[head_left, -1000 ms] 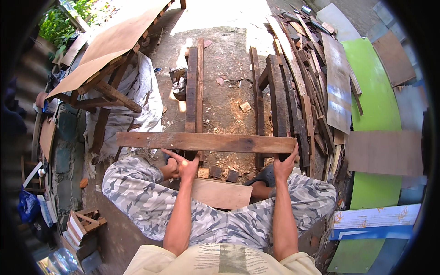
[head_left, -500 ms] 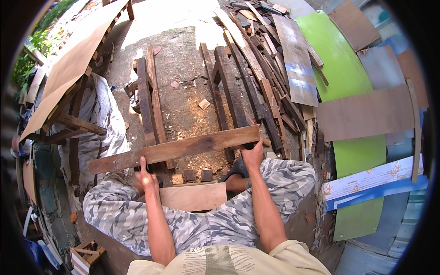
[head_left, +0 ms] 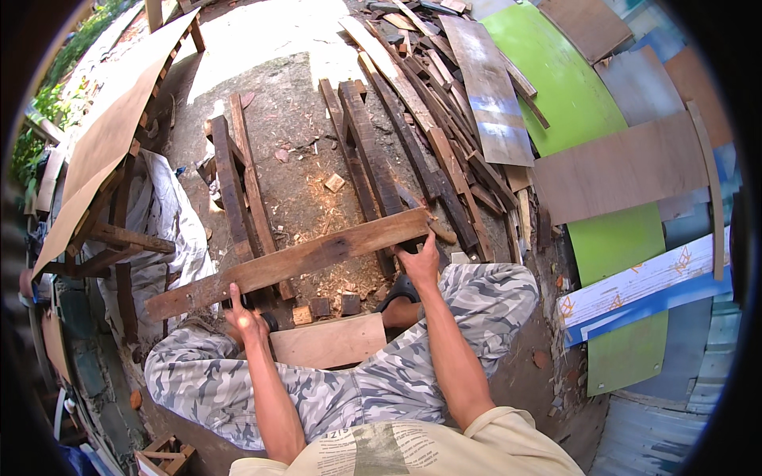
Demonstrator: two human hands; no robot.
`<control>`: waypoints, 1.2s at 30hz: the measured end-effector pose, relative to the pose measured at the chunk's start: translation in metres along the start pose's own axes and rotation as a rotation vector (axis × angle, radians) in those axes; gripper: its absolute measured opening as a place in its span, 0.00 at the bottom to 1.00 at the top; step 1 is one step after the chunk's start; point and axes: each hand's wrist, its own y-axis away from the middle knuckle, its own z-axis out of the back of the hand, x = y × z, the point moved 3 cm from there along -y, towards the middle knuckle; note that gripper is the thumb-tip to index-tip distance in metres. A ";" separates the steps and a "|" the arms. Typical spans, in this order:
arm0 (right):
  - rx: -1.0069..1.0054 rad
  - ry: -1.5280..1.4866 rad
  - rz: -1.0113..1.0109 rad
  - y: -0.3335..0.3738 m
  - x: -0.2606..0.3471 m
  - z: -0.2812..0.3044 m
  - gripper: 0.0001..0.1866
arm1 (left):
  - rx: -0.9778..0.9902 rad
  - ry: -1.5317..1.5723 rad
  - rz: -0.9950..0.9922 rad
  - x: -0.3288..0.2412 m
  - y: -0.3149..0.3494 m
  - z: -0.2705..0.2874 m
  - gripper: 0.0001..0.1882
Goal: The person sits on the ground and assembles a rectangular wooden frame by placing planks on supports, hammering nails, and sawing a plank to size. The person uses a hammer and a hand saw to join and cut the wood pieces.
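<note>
One green sheet (head_left: 556,87), beyond and right of right fingers (head_left: 405,255). Two dark timber frames (head_left: 371,151) ahead of both sets of fingers. Held plank (head_left: 294,260): angled, left end overhanging past left fingers (head_left: 236,296). Box-like wooden frame (head_left: 164,455), left and well nearside of left fingers, cut off; contents unclear. Three wood blocks (head_left: 320,307) between left and right fingers. Left hand (head_left: 247,319), right hand (head_left: 422,262): both clamped on plank, most fingertips hidden beneath.

The long brown wooden plank (head_left: 305,252) is now slanting, its left end dipping toward the person, no longer lying level. The bare left hand (head_left: 248,321) is setting a thumb upright against it. The view is swinging rightward, bringing a narrow brown wooden strip (head_left: 708,174) into sight.
</note>
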 end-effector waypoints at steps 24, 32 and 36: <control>-0.114 0.169 0.001 0.008 -0.010 -0.007 0.43 | 0.077 0.016 -0.141 -0.008 0.017 -0.011 0.26; -0.170 0.200 0.000 0.008 -0.014 -0.005 0.43 | 0.117 0.037 -0.211 -0.010 0.028 -0.023 0.26; -0.183 0.224 0.015 0.008 -0.015 -0.007 0.43 | 0.076 -0.016 -0.151 -0.006 0.021 -0.011 0.25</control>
